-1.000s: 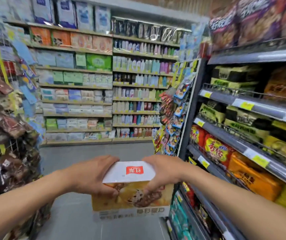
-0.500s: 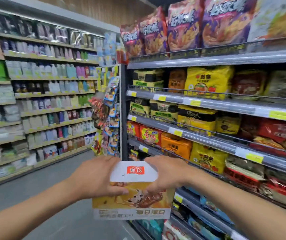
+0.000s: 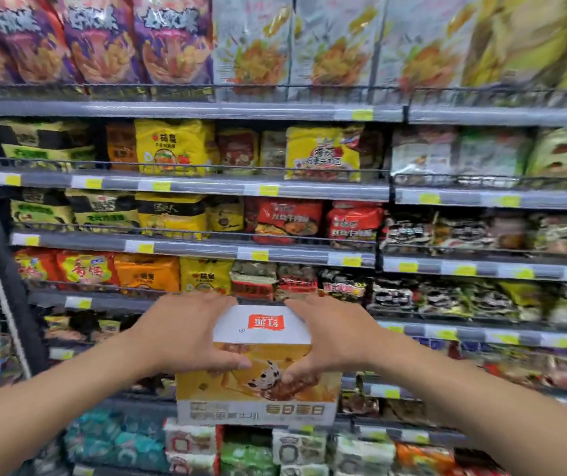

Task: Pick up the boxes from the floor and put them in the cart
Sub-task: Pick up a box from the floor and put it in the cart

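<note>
I've got the box (image 3: 258, 376) clamped between both hands, left hand (image 3: 189, 333) and right hand (image 3: 330, 338). Noodle shelves (image 3: 206, 187) right behind it.

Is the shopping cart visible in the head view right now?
No: only the left hand and right hand gripping the white-and-orange cardboard box in front of stocked grey metal shelves are visible.

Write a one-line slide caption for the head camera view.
Both hands, left hand and right hand, hold a snack box before stocked noodle shelves; no cart in view.
</note>
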`<state>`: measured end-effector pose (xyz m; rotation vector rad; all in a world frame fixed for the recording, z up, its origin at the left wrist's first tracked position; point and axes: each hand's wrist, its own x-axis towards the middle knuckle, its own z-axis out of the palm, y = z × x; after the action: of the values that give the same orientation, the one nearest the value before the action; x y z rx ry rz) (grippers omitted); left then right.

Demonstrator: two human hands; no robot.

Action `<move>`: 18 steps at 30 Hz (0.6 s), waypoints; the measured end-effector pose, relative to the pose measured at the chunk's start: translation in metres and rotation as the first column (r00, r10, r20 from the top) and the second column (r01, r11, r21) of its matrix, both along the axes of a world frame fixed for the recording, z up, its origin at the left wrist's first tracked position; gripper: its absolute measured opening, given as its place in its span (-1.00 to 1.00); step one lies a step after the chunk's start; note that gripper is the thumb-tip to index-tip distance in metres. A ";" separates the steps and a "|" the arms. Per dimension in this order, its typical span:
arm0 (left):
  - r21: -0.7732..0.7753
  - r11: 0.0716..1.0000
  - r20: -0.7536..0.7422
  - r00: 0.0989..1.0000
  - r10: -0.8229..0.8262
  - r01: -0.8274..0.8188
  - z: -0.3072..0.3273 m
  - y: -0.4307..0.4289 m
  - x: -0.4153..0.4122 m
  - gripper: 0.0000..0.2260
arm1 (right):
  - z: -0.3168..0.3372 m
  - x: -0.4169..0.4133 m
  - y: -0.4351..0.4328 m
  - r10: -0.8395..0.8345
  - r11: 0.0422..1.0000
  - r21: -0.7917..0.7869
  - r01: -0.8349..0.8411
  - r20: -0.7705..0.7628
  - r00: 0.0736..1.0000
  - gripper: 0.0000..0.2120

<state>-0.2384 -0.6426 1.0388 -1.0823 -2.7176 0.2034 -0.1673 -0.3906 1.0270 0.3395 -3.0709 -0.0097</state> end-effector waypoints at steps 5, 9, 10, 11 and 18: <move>-0.013 0.963 -0.008 0.963 -0.270 0.270 -0.005 0.149 0.057 0.11 | -0.002 0.117 0.122 -0.254 0.967 -0.004 0.254 0.013 0.967 0.12; -0.002 0.877 -0.043 0.876 -0.480 0.481 -0.018 0.269 0.113 0.10 | -0.002 0.222 0.210 -0.433 0.902 0.013 0.432 0.034 0.901 0.09; 0.003 0.853 -0.039 0.853 -0.521 0.522 -0.019 0.296 0.130 0.08 | -0.003 0.247 0.229 -0.474 0.881 0.017 0.474 0.038 0.880 0.08; 0.005 0.830 -0.036 0.830 -0.557 0.558 -0.021 0.321 0.144 0.09 | -0.004 0.269 0.246 -0.517 0.856 0.018 0.516 0.041 0.855 0.07; 0.023 0.607 -0.065 0.607 -0.792 0.794 -0.021 0.478 0.249 -0.12 | -0.003 0.416 0.333 -0.761 0.649 0.009 0.761 0.029 0.648 0.04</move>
<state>0.0104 -0.1648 1.0174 -2.0982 -1.8980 0.0049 0.2484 -0.0577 1.0240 -0.9906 -2.9659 -0.0314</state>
